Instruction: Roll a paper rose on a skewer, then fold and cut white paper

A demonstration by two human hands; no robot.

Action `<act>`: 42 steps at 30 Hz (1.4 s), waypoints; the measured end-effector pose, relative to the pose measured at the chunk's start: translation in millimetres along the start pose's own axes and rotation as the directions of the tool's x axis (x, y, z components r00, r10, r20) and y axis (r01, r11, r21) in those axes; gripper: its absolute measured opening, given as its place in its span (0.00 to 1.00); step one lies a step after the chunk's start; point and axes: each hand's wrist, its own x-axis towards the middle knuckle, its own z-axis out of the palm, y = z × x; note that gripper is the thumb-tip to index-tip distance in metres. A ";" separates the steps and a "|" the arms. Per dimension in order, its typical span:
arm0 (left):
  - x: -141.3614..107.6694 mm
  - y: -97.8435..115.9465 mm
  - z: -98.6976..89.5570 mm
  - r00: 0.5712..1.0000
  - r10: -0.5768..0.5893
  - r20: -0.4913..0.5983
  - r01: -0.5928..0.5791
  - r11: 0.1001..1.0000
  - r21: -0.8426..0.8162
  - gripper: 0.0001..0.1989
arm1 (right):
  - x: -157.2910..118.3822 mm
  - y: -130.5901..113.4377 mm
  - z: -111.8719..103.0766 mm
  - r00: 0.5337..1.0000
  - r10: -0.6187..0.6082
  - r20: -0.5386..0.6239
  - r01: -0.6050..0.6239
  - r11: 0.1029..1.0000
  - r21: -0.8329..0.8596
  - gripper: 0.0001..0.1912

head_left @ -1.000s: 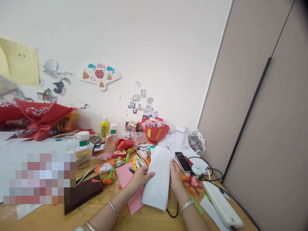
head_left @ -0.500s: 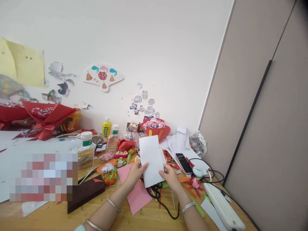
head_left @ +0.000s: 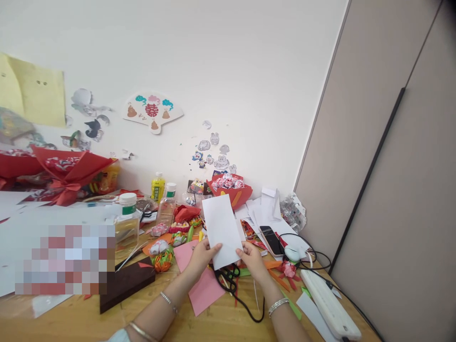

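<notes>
A white sheet of paper [head_left: 221, 228], perhaps folded, is held up above the table between both hands. My left hand [head_left: 203, 256] pinches its lower left edge, thumb on the front face. On the lower right edge, my right hand [head_left: 251, 256] grips it the same way. The sheet leans slightly to the left. Below it lie black-handled scissors [head_left: 231, 280], their blades hidden, and a pink paper [head_left: 204, 294] partly covered by my left forearm.
A phone [head_left: 271, 240], a white power strip [head_left: 331, 304] and black cables lie on the right. Clear bottles [head_left: 127, 225], paper flowers [head_left: 163, 260] and a dark brown block [head_left: 127, 287] stand left. A red-wrapped bouquet [head_left: 231, 190] is at the wall.
The white sheet has shifted slightly up and tilted more to the left, still in both hands. More of the scissors' handles shows beneath it.
</notes>
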 end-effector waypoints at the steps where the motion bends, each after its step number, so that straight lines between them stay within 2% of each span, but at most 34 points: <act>1: -0.4 0.1 0.3 1.000 -0.004 0.001 0.004 1.000 -0.004 0.20 | 0.1 -0.1 0.2 1.000 0.004 -0.008 -0.004 1.000 0.008 0.18; 7: -4.3 4.1 0.4 0.996 -0.058 0.068 0.060 0.998 -0.037 0.23 | 1.8 2.3 -0.7 0.998 -0.032 -0.046 0.031 0.999 -0.008 0.16; 13: -5.3 1.8 2.0 0.959 -0.151 0.242 0.150 0.988 0.023 0.21 | 5.9 7.8 -5.0 0.984 -0.088 -0.156 0.086 0.996 -0.023 0.17; 18: -2.4 -0.6 2.8 0.975 -0.128 0.184 0.124 0.992 0.033 0.18 | 6.6 9.9 -3.6 0.983 -0.089 -0.161 0.087 0.996 -0.018 0.18; 24: -1.4 1.2 0.8 0.985 -0.096 0.140 0.090 0.995 0.045 0.18 | 3.8 2.3 0.9 0.992 -0.070 -0.104 0.077 0.995 0.064 0.19; 33: -1.4 -0.5 2.9 0.984 -0.076 0.164 0.072 0.997 0.030 0.19 | 1.8 4.2 -2.3 0.998 -0.010 -0.054 0.018 0.988 0.151 0.20; 36: -2.8 0.4 2.0 0.976 -0.091 0.196 0.088 0.996 0.025 0.20 | 1.8 6.3 -2.7 1.000 -0.007 -0.020 0.010 0.985 0.172 0.19; 42: -4.0 1.1 0.2 0.968 -0.135 0.214 0.129 0.991 0.039 0.23 | 2.4 6.0 -2.9 0.999 -0.021 -0.029 0.025 0.987 0.157 0.16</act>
